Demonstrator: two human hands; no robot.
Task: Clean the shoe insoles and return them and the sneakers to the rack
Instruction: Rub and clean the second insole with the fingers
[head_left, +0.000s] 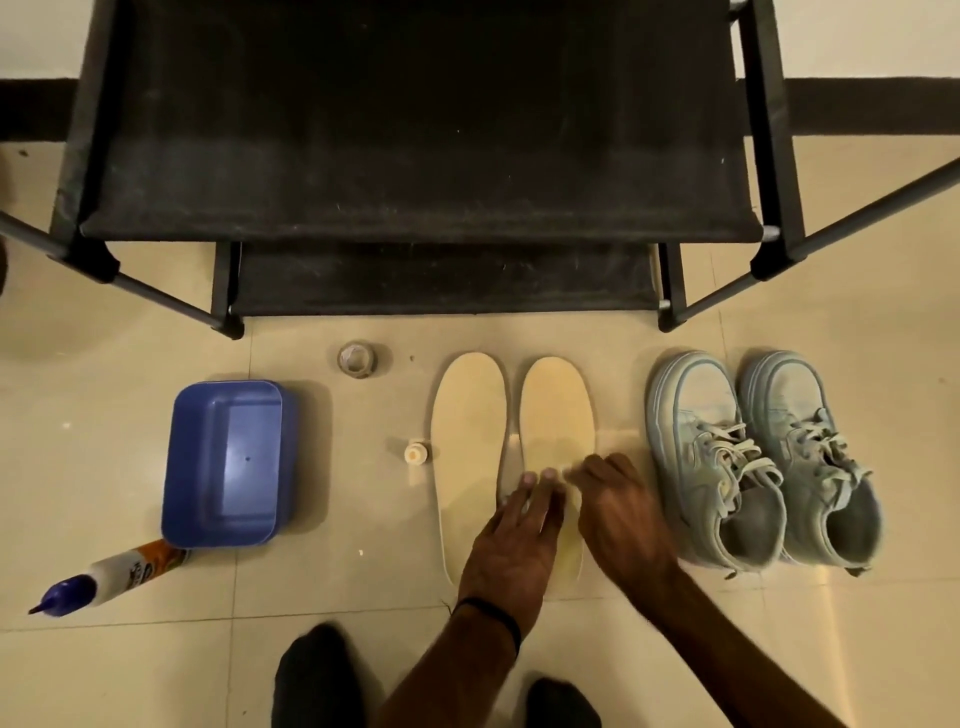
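Two cream insoles lie side by side on the tiled floor, the left insole (467, 452) and the right insole (557, 410). My left hand (511, 545) rests flat on the heel half of the right insole, fingers straight. My right hand (621, 514) is blurred, its fingers bent down onto that insole's right edge; whether it holds anything is unclear. A pair of pale blue-grey sneakers, the left sneaker (711, 447) and the right sneaker (810, 441), stands to the right of the insoles, toes toward the black shoe rack (415, 156).
A blue plastic tub (228, 462) sits on the floor at the left. A white bottle with a blue nozzle (114, 571) lies in front of it. A tape roll (357, 358) and a small round cap (415, 453) lie left of the insoles. My dark-socked feet (317, 675) are at the bottom.
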